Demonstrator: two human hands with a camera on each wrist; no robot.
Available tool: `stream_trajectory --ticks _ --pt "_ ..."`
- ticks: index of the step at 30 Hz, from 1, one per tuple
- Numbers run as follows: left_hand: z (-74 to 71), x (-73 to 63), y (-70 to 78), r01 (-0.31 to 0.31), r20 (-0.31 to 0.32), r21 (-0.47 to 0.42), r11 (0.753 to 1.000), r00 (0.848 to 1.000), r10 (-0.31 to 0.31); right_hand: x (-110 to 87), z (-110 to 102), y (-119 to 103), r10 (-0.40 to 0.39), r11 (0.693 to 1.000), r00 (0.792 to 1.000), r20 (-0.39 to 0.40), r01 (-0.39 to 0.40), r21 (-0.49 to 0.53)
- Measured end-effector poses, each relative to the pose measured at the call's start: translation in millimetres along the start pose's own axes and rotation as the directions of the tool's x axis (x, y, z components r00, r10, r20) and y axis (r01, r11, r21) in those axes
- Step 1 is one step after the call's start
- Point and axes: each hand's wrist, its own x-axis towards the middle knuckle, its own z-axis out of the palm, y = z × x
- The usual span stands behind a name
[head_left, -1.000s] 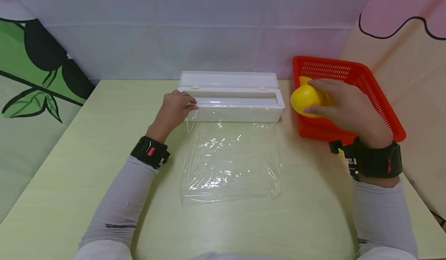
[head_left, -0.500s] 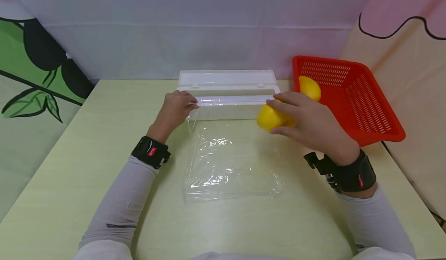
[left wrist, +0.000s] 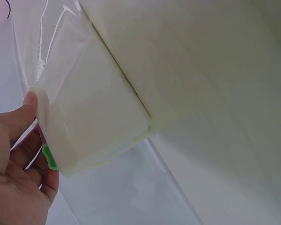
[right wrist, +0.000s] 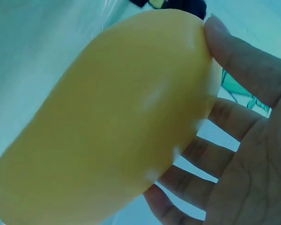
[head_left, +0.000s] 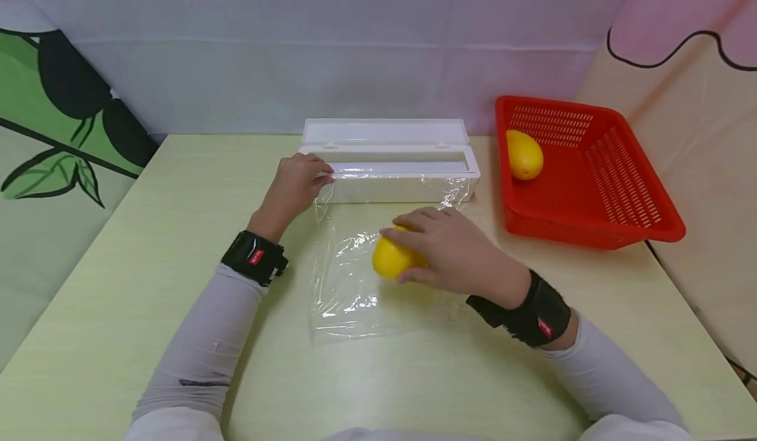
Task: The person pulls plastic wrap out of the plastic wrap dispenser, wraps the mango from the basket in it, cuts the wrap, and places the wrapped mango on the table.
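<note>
A white cling film dispenser [head_left: 402,191] stands at the back of the table with its lid raised. Clear cling film [head_left: 349,300] stretches from it over the tabletop. My left hand [head_left: 296,181] is at the dispenser's left front corner, pinching the film at the edge between thumb and fingers. A small green piece [left wrist: 49,157] shows by those fingers in the left wrist view. With thumb and fingers round it, my right hand [head_left: 455,250] holds a smooth yellow mango [head_left: 390,258] over the film. The right wrist view shows the mango's [right wrist: 112,117] long rounded body.
A red plastic basket [head_left: 568,225] with slotted walls stands at the right of the table. Another yellow mango [head_left: 524,156] lies against its left wall. Behind the table hangs a pale cloth backdrop [head_left: 367,66].
My right hand has carried the mango from the red basket leftward and toward me, over the film. My left hand has stayed at the dispenser's corner.
</note>
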Motion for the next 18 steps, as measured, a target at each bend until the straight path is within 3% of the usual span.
stream_trajectory --ticks 9,18 --pt "0.0 -0.7 1.0 0.03 0.013 0.046 0.998 0.999 -0.031 12.9 25.2 -22.3 0.023 1.0 0.994 0.109 -0.024 0.01" --pt "0.6 -0.3 0.2 0.025 0.017 0.041 0.999 1.0 -0.026 20.0 45.5 -28.7 0.086 0.996 0.99 0.112 -0.087 0.009"
